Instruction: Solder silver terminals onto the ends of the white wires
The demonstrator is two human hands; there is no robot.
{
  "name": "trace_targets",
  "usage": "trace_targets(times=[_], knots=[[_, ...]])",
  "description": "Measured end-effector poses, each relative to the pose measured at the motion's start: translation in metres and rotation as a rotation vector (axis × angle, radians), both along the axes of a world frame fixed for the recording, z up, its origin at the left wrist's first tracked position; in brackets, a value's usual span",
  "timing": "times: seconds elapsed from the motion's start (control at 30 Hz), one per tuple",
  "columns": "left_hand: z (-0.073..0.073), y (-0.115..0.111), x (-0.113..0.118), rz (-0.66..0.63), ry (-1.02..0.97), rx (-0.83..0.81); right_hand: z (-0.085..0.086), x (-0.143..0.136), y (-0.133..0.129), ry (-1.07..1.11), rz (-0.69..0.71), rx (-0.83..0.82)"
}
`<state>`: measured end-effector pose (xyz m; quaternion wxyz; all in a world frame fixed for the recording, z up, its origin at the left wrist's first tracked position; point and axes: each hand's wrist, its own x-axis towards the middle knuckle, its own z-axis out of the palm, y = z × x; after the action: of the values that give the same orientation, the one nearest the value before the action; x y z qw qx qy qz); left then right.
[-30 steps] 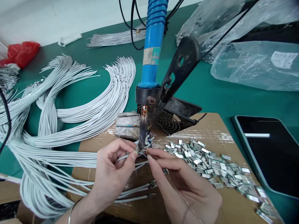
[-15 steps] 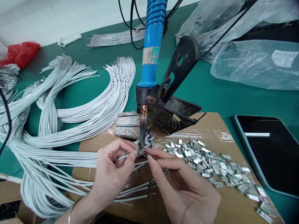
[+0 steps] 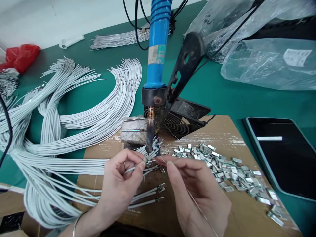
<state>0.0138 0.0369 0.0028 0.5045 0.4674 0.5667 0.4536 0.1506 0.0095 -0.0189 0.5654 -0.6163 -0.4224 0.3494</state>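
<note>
My left hand (image 3: pixel 122 184) pinches a white cable (image 3: pixel 129 170) close to its end, just below the dark tip of a blue-handled soldering iron (image 3: pixel 158 38). A small metal piece shows at that cable end; whether it touches the tip I cannot tell. Between the thumb and fingers of my right hand (image 3: pixel 199 187) runs a thin solder wire (image 3: pixel 202 215), its front end a little right of the cable end. Beneath my hands lie several white cables with metal connectors (image 3: pixel 160 199) on their ends.
A black bracket (image 3: pixel 185 62) holds the iron tip-down, with a black fan (image 3: pixel 182 115) behind it. Small metal connectors (image 3: pixel 229 169) are heaped on the cardboard (image 3: pixel 237 210). At the right lies a phone (image 3: pixel 283 158). White cable bundles (image 3: pixel 98 131) cover the left; plastic bags (image 3: pixel 266 65) sit far right.
My right hand has drawn back slightly to the right, taking the solder wire away from the tip. My left hand stays near the tip with the cable. The view has shifted a little.
</note>
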Motion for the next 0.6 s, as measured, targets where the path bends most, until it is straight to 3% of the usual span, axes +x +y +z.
trace_targets(times=[0.07, 0.13, 0.23, 0.37, 0.6], knots=[[0.002, -0.003, 0.001, -0.004, 0.020, 0.008, 0.004, -0.003, -0.002, -0.028, -0.090, -0.145], [0.002, -0.008, 0.001, -0.024, 0.034, 0.010, 0.007, -0.005, -0.005, -0.042, -0.050, -0.195], [-0.003, -0.020, -0.002, -0.034, -0.010, 0.016, 0.008, -0.006, -0.010, 0.001, 0.084, -0.114], [-0.008, -0.033, -0.005, -0.077, -0.029, -0.019, 0.004, -0.003, -0.016, 0.048, 0.111, -0.091], [0.004, -0.040, -0.005, -0.151, 0.125, 0.066, -0.007, 0.005, -0.023, -0.033, 0.234, 0.110]])
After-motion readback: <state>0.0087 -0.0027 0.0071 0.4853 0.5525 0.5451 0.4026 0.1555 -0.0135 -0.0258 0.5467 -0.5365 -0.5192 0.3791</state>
